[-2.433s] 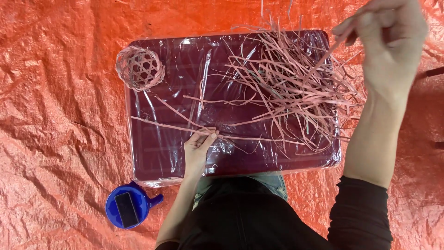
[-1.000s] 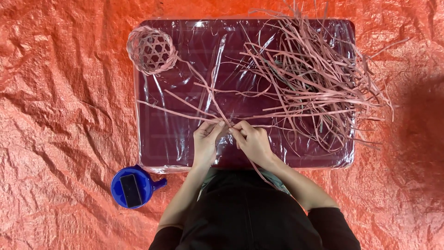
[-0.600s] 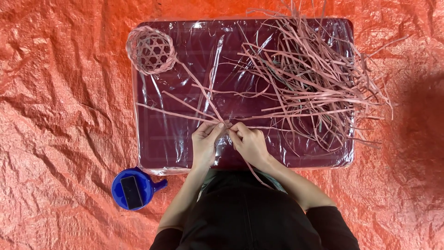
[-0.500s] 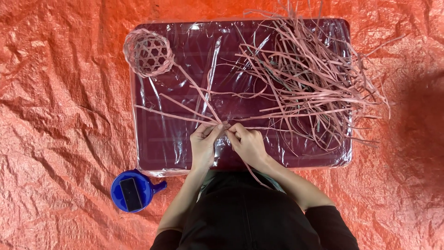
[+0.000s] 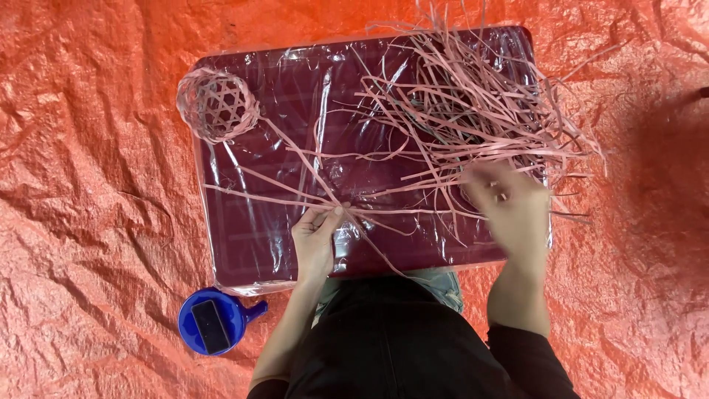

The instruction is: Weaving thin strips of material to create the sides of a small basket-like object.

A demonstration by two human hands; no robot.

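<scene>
meanwhile left hand (image 5: 316,240) pins crossed strips (image 5: 336,203)

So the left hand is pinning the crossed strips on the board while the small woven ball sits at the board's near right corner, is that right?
Not quite: in the head view the woven ball sits at the far left corner of the board. The left hand does pin the crossed strips there.

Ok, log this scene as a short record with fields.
Surface: dark maroon board wrapped in clear film, on an orange tarp
Left hand: pinching crossed pink strips
Right hand: blurred, at the loose strip pile
Woven piece: small round lattice, board's far left corner
Blue round object: on the tarp beside the left forearm
</scene>
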